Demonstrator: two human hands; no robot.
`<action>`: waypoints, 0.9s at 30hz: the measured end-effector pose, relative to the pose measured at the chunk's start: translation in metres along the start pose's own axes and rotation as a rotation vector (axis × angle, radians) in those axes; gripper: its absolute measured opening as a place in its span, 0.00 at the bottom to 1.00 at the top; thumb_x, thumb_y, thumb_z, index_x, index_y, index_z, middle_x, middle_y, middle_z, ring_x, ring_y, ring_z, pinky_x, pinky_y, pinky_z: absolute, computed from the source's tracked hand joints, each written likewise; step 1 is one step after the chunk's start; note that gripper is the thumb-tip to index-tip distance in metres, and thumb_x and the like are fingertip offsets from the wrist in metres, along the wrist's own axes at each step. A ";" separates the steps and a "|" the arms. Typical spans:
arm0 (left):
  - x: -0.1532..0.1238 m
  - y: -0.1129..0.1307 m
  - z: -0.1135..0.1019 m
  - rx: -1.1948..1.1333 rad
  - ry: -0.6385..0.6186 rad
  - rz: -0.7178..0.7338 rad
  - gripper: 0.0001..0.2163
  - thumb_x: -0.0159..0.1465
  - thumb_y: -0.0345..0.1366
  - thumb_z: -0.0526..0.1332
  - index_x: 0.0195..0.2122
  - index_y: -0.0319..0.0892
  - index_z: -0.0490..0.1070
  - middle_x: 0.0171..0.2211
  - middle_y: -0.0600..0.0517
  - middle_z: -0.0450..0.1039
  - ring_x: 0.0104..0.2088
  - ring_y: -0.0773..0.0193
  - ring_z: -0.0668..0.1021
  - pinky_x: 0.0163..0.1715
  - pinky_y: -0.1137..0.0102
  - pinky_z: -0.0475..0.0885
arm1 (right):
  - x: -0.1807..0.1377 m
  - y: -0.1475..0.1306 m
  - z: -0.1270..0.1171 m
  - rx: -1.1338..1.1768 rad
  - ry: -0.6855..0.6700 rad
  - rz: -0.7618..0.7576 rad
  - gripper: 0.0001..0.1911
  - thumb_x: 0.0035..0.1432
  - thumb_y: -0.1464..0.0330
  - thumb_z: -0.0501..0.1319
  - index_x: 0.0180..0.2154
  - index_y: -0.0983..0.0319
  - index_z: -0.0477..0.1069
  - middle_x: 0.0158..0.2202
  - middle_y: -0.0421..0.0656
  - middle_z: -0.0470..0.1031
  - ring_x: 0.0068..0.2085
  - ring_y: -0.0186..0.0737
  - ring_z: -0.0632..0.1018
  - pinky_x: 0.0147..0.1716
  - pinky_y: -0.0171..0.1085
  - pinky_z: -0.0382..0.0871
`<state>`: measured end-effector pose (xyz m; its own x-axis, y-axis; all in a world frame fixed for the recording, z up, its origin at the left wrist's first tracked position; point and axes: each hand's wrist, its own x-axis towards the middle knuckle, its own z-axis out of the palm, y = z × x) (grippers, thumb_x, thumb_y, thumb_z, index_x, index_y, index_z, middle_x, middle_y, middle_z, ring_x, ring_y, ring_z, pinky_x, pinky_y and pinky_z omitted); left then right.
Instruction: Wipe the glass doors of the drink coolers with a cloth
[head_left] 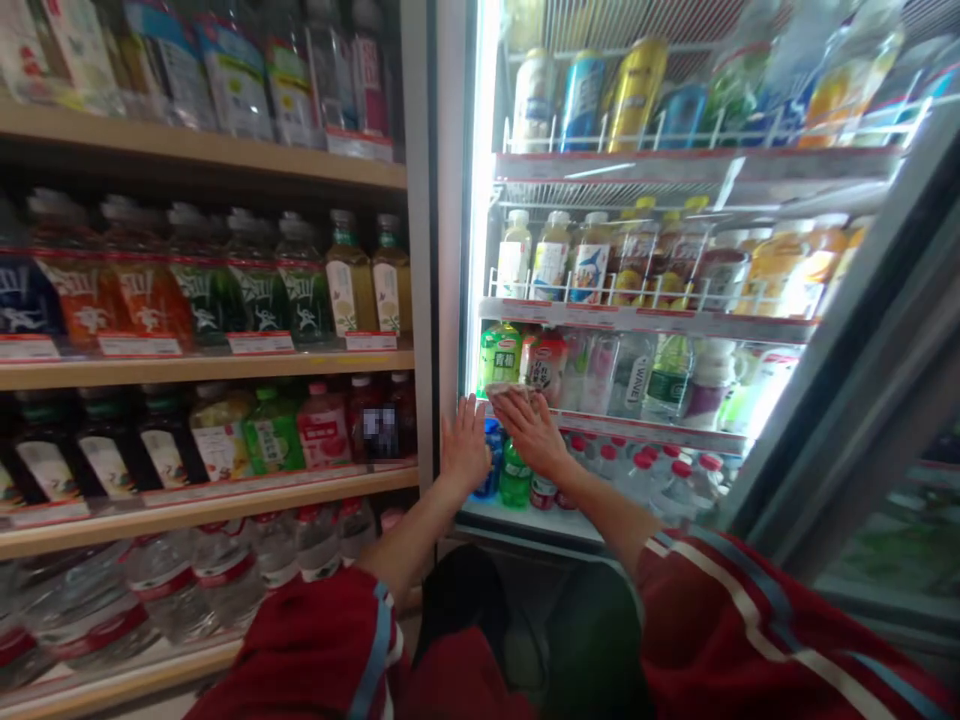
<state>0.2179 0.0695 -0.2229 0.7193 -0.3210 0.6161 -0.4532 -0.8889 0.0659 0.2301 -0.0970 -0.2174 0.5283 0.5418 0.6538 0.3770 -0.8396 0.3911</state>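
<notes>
My left hand (465,445) is raised at the lower left corner of the lit fridge, fingers stretched up and apart, in front of a blue bottle (493,462). My right hand (531,428) reaches across beside it, fingers stretched toward the shelf rail (660,428), with a pale cloth-like thing (510,393) at its fingertips; whether it grips that thing I cannot tell. A green bottle (514,478) stands just below the right hand. Above are a green-labelled bottle (500,357) and a red-labelled bottle (545,362).
The open fridge door (870,350) swings out at the right. Wooden shelves (202,370) full of drink bottles fill the left side. Red-capped water bottles (660,475) line the fridge's bottom shelf. My knees in dark trousers (525,630) are below.
</notes>
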 end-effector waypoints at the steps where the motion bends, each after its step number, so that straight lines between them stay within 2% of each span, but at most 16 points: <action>1: 0.001 -0.001 -0.001 0.003 0.004 0.002 0.34 0.55 0.28 0.55 0.64 0.34 0.48 0.66 0.39 0.44 0.66 0.49 0.49 0.62 0.46 0.46 | 0.000 0.003 -0.003 0.000 0.017 0.031 0.31 0.56 0.76 0.51 0.62 0.61 0.56 0.65 0.46 0.53 0.66 0.47 0.50 0.63 0.58 0.32; 4: 0.003 0.001 -0.003 0.008 0.017 0.011 0.33 0.56 0.28 0.54 0.64 0.33 0.48 0.66 0.39 0.43 0.66 0.50 0.48 0.62 0.46 0.44 | 0.003 0.016 -0.014 -0.008 0.105 0.188 0.32 0.56 0.75 0.51 0.63 0.61 0.53 0.66 0.47 0.50 0.67 0.48 0.47 0.63 0.59 0.30; 6: 0.003 0.006 -0.004 0.002 0.014 0.023 0.32 0.56 0.28 0.54 0.64 0.33 0.48 0.66 0.39 0.43 0.66 0.51 0.48 0.62 0.47 0.44 | -0.003 0.022 -0.019 -0.012 0.124 0.233 0.32 0.56 0.75 0.51 0.63 0.61 0.52 0.66 0.47 0.49 0.67 0.48 0.46 0.63 0.59 0.28; 12: 0.005 0.024 -0.002 -0.019 0.005 0.084 0.31 0.56 0.27 0.53 0.63 0.35 0.50 0.66 0.40 0.44 0.66 0.52 0.48 0.62 0.46 0.43 | -0.051 0.023 -0.013 -0.011 -0.003 0.148 0.33 0.54 0.77 0.51 0.62 0.60 0.55 0.64 0.46 0.55 0.66 0.46 0.52 0.64 0.56 0.29; 19: 0.014 0.044 0.000 0.001 0.006 0.174 0.31 0.58 0.28 0.52 0.63 0.34 0.49 0.66 0.39 0.44 0.66 0.51 0.47 0.63 0.47 0.42 | -0.044 0.033 -0.023 -0.046 0.083 0.293 0.32 0.55 0.76 0.50 0.63 0.62 0.54 0.66 0.47 0.51 0.67 0.47 0.49 0.63 0.57 0.30; 27: 0.013 0.055 0.005 0.047 0.014 0.245 0.28 0.60 0.29 0.51 0.63 0.32 0.51 0.66 0.39 0.47 0.66 0.52 0.49 0.62 0.47 0.46 | -0.081 0.019 -0.008 -0.078 0.054 0.217 0.30 0.54 0.76 0.52 0.60 0.61 0.59 0.63 0.46 0.59 0.66 0.44 0.51 0.64 0.53 0.29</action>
<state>0.2046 0.0144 -0.2158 0.5836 -0.5247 0.6198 -0.5880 -0.7994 -0.1231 0.1887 -0.1569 -0.2574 0.5481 0.3472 0.7609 0.1984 -0.9378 0.2850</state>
